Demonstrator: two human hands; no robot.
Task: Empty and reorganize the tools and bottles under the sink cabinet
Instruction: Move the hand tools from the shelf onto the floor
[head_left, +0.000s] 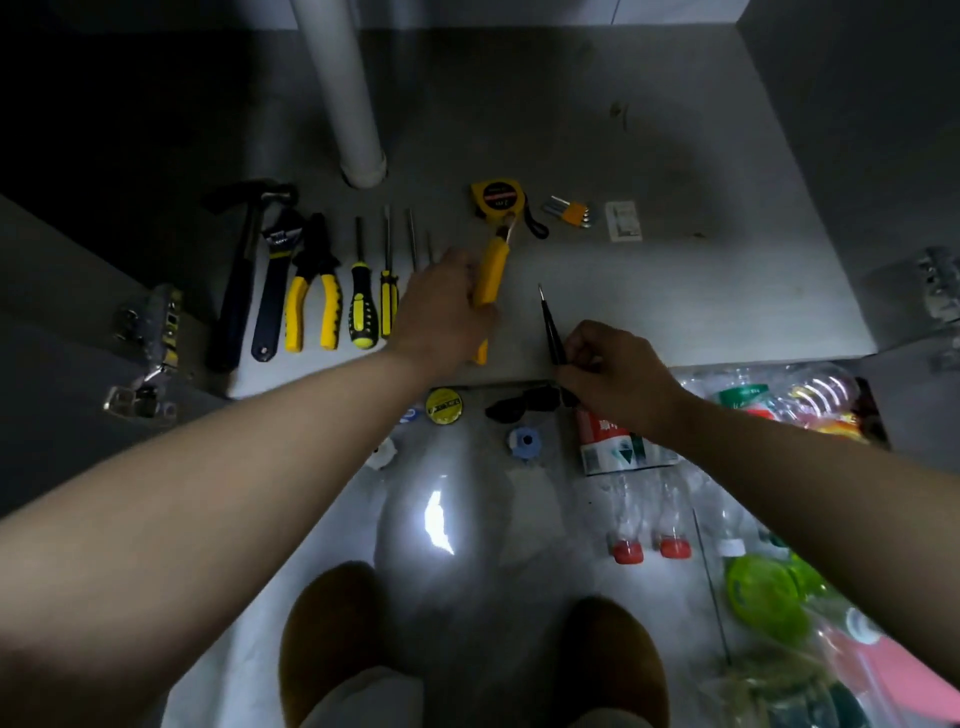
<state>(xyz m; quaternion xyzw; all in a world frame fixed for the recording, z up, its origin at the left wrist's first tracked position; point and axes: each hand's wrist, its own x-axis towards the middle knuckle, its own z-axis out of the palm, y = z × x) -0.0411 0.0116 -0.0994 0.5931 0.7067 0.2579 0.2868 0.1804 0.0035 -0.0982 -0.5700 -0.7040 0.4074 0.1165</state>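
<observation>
My left hand (445, 306) grips a yellow-handled tool (491, 278) over the cabinet floor (675, 270), its metal tip near a yellow tape measure (500, 198). My right hand (613, 371) pinches a thin black pointed tool (546, 325) at the cabinet's front edge. Laid in a row at the left are a hammer (240, 280), an adjustable wrench (274, 291), yellow pliers (314, 291) and two screwdrivers (362, 296). Thin metal shafts (411, 236) lie beside them.
A white drain pipe (345, 93) stands at the back. Orange hex keys (569, 210) and a small white packet (623, 221) lie right of the tape measure. On the floor in front lie plastic bottles (649, 514), a yellow round tin (443, 405), a blue cap (524, 442) and a green lid (763, 592).
</observation>
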